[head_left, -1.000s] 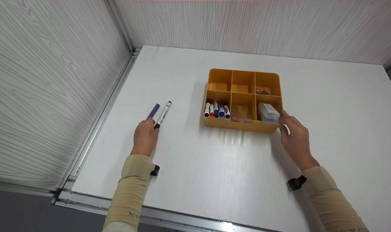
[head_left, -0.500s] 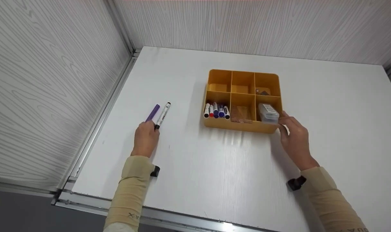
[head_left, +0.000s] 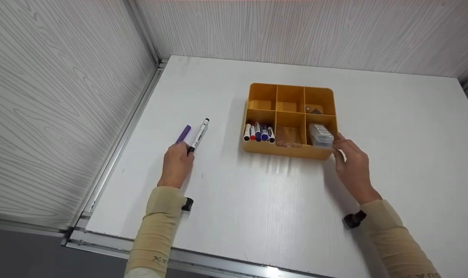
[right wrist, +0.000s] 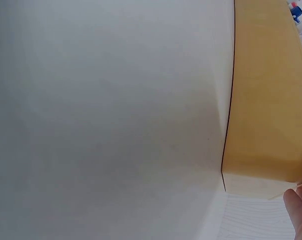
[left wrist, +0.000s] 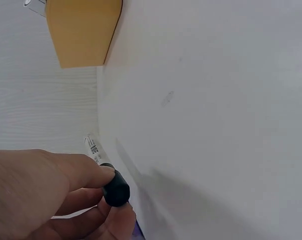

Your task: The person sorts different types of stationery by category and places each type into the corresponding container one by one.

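Note:
My left hand [head_left: 176,165] pinches a white whiteboard marker [head_left: 200,133] at its black cap [left wrist: 116,190] between thumb and fingers. The barrel slants away, with a shadow beside it on the table. Just left of it lies a purple marker [head_left: 183,134], its near end hidden by the hand. At the right, my right hand [head_left: 353,168] grips the near right corner of a yellow organizer box [head_left: 288,151], thumb low and fingers at the rim. Several markers [head_left: 259,132] stand tilted in the box's near left compartment.
A clear plastic case [head_left: 322,135] sits in the near right compartment. Small dark pieces [head_left: 315,111] lie in the far right one. Wood-grain panels [head_left: 295,34] wall the white table [head_left: 234,216] at the back and left, and a metal rail [head_left: 203,258] runs along its front edge.
My left hand has shifted slightly right, and the white marker's far end has moved right and up, away from the purple marker. My right hand and the organizer box stay put.

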`<action>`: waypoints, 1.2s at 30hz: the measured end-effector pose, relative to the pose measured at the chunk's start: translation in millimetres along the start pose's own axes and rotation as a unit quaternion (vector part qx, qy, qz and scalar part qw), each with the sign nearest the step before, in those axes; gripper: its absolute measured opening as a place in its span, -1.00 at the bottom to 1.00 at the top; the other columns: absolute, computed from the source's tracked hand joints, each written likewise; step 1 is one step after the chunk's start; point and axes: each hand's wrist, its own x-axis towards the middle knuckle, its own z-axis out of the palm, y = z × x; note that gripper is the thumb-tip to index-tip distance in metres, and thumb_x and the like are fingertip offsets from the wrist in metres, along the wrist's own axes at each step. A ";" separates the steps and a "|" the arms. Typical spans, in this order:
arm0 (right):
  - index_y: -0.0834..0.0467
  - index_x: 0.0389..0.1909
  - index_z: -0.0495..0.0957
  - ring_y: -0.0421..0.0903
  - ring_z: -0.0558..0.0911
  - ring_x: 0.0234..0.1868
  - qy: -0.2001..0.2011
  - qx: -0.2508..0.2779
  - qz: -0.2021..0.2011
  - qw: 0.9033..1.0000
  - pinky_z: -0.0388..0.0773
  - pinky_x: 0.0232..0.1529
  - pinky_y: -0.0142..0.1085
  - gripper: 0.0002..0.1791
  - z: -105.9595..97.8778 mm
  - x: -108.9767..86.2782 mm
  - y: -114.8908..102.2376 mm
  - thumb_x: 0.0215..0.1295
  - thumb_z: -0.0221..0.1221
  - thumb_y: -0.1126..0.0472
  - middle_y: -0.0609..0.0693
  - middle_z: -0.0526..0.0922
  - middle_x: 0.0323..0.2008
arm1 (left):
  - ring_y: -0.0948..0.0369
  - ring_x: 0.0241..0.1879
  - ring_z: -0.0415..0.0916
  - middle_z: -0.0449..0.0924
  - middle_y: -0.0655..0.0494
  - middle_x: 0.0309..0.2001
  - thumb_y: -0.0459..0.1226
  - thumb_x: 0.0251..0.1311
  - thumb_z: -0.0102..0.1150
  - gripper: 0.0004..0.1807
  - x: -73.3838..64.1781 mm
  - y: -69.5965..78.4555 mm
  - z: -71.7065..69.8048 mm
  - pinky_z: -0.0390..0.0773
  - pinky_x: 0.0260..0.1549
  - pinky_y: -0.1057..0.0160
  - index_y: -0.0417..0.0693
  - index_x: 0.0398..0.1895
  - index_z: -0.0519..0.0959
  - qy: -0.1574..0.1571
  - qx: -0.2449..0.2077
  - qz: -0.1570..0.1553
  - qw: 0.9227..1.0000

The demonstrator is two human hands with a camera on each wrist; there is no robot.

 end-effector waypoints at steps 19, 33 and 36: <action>0.38 -0.32 0.59 0.15 0.63 0.18 0.016 0.010 -0.014 1.000 0.29 0.18 -0.73 -0.84 1.5 0.1 -1.9 0.13 0.21 0.65 0.23 0.69 -0.21 | 0.07 -0.18 0.55 0.60 -0.10 -0.17 -0.35 0.35 0.11 -0.81 -10.3 45.1 -10.8 0.63 -0.11 0.11 -0.29 -0.07 0.56 0.027 -0.006 0.064 0.998; 0.37 -0.33 0.60 0.16 0.64 0.16 0.022 0.017 -0.018 0.999 0.37 0.19 -0.67 -0.84 1.5 -0.1 -1.6 0.13 0.21 0.64 0.22 0.69 -0.22 | 0.10 -0.24 0.60 0.66 -0.10 -0.24 -0.40 0.29 0.18 -0.83 -16.0 73.1 -12.2 0.65 -0.22 0.19 -0.27 -0.10 0.62 0.076 0.009 0.184 0.980; 0.38 -0.34 0.59 0.16 0.64 0.15 0.022 0.019 -0.020 0.999 0.34 0.18 -0.70 -0.83 1.5 -0.4 -0.8 0.12 0.21 0.66 0.22 0.69 -0.23 | 0.09 -0.27 0.60 0.67 -0.10 -0.27 -0.41 0.26 0.20 -0.85 -15.8 79.1 -12.5 0.65 -0.25 0.19 -0.27 -0.14 0.65 0.098 0.016 0.215 0.971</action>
